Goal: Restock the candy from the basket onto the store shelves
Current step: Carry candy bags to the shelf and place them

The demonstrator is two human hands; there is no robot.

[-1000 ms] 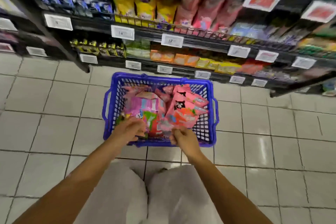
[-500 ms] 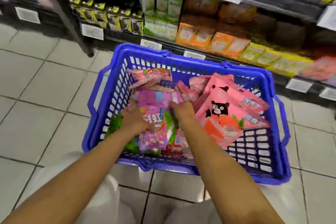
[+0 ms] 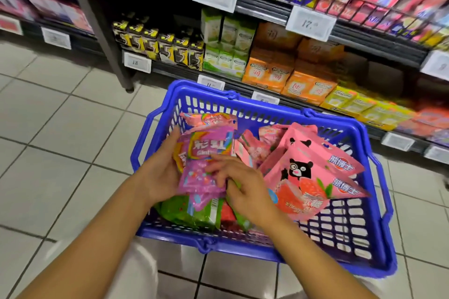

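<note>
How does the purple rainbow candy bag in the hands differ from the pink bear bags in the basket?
The purple rainbow bag shows rainbow stripes; the pink bear bags show a black bear and a strawberry. The left hand grips the purple bag and the right hand touches it; no hand touches the bear bags, which lean at the basket's right. Both are soft candy packs.

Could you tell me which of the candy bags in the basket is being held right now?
The purple rainbow-print candy bag: the left hand grips its edge, unlike the pink bear-print bags lying untouched.
</note>
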